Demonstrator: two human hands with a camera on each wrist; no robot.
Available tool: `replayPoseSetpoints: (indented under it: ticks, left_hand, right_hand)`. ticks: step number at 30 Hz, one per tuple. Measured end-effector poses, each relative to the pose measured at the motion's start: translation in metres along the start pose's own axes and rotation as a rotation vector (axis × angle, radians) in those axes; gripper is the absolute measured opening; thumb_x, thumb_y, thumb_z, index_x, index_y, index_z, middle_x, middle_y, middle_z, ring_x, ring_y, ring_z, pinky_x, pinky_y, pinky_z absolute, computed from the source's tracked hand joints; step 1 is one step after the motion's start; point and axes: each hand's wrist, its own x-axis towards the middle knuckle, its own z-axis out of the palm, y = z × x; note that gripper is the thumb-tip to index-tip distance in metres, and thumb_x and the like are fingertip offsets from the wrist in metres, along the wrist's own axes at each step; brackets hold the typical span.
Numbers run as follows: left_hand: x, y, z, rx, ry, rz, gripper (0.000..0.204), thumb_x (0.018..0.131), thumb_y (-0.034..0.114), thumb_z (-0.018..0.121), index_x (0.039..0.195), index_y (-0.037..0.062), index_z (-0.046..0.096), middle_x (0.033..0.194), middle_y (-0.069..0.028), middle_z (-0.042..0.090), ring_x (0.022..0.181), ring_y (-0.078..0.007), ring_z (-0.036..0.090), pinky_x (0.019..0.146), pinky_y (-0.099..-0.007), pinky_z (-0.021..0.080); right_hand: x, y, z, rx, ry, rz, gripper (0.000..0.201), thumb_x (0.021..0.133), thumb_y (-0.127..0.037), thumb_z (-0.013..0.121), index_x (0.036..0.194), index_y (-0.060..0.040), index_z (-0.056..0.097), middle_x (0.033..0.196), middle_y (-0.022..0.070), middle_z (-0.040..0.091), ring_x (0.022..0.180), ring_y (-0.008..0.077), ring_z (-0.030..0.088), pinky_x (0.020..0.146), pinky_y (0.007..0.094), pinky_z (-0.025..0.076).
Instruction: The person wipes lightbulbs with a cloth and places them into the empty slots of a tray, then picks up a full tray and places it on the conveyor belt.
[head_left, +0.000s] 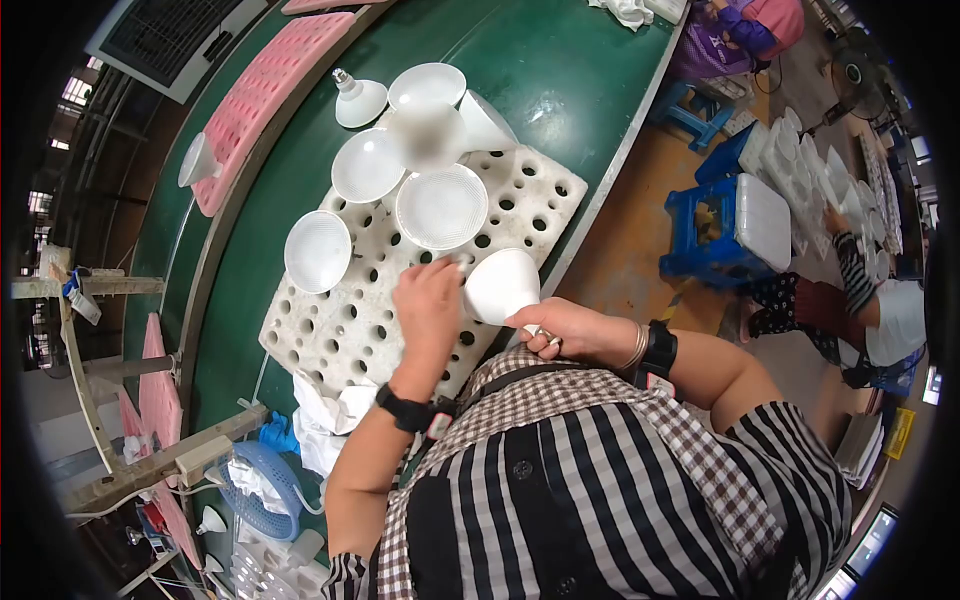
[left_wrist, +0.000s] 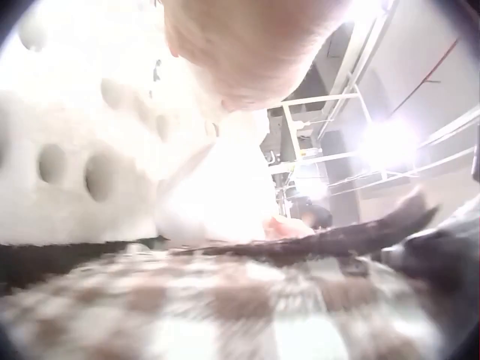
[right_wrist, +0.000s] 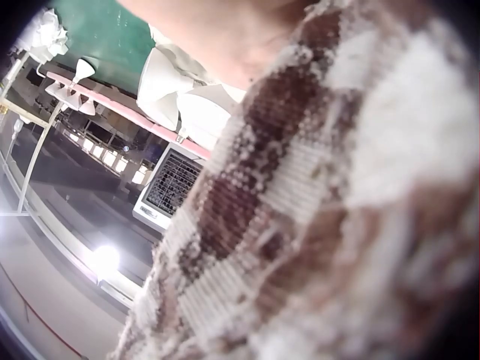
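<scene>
My right hand (head_left: 575, 328) grips the narrow neck end of a white reflector bulb (head_left: 502, 285), its wide end tilted toward the foam board. Right beside that wide end is my left hand (head_left: 428, 300), its fingers bent and blurred at the tips; I cannot tell whether they pinch something. Under both lies a white foam board (head_left: 350, 335) full of round holes. Several more reflector bulbs stand on or near it, faces up, one nearest my hands (head_left: 442, 207) and one at the left (head_left: 319, 252). In the left wrist view, glare washes out the held bulb.
Beneath the board runs a green belt (head_left: 560, 60) with a metal edge. Pink perforated boards (head_left: 262, 95) line its far side. A bulb with a screw base (head_left: 358, 100) sits beyond the board. White cloths (head_left: 330, 420) and a blue basket (head_left: 262, 490) are at the lower left. Blue stools (head_left: 720, 235) stand right.
</scene>
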Motion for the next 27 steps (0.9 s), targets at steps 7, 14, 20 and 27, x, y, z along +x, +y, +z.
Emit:
replayPoseSetpoints:
  ticks: [7, 14, 20, 27]
  left_hand:
    - [-0.004, 0.015, -0.019, -0.079, 0.064, 0.009, 0.03, 0.079, 0.005, 0.068, 0.108, 0.0072, 0.068, 0.116, -0.0052, 0.065, 0.103, -0.0293, 0.056, 0.087, -0.0386, 0.044]
    - [0.01, 0.002, -0.002, 0.026, -0.019, 0.034, 0.026, 0.079, 0.012, 0.067, 0.104, 0.0097, 0.069, 0.111, -0.0025, 0.067, 0.101, -0.031, 0.057, 0.085, -0.0426, 0.041]
    - [-0.002, 0.03, -0.016, -0.042, -0.036, 0.205, 0.026, 0.078, 0.01, 0.068, 0.105, 0.0095, 0.069, 0.113, -0.0038, 0.067, 0.103, -0.0321, 0.055, 0.087, -0.0428, 0.041]
    - [-0.001, -0.005, -0.005, -0.024, 0.032, -0.061, 0.022, 0.079, 0.005, 0.067, 0.101, 0.0064, 0.07, 0.109, -0.0077, 0.067, 0.097, -0.0319, 0.056, 0.09, -0.0401, 0.042]
  right_hand:
    - [0.001, 0.003, 0.001, -0.036, -0.011, -0.016, 0.021, 0.084, -0.011, 0.064, 0.097, -0.0021, 0.05, 0.07, 0.0025, 0.049, 0.049, 0.006, 0.041, 0.038, 0.0198, 0.028]
    - [0.001, 0.002, 0.002, -0.007, -0.005, -0.027, 0.02, 0.084, -0.012, 0.065, 0.095, -0.0033, 0.05, 0.069, 0.0021, 0.049, 0.049, 0.0059, 0.041, 0.038, 0.0195, 0.027]
    - [-0.002, 0.003, 0.005, -0.061, 0.034, -0.043, 0.019, 0.084, -0.012, 0.064, 0.094, -0.0021, 0.05, 0.069, 0.0015, 0.048, 0.051, 0.0064, 0.041, 0.039, 0.0201, 0.028]
    - [-0.002, 0.004, 0.004, -0.085, 0.02, -0.071, 0.019, 0.084, -0.011, 0.063, 0.095, -0.0016, 0.051, 0.069, 0.0015, 0.048, 0.051, 0.0061, 0.041, 0.038, 0.0199, 0.028]
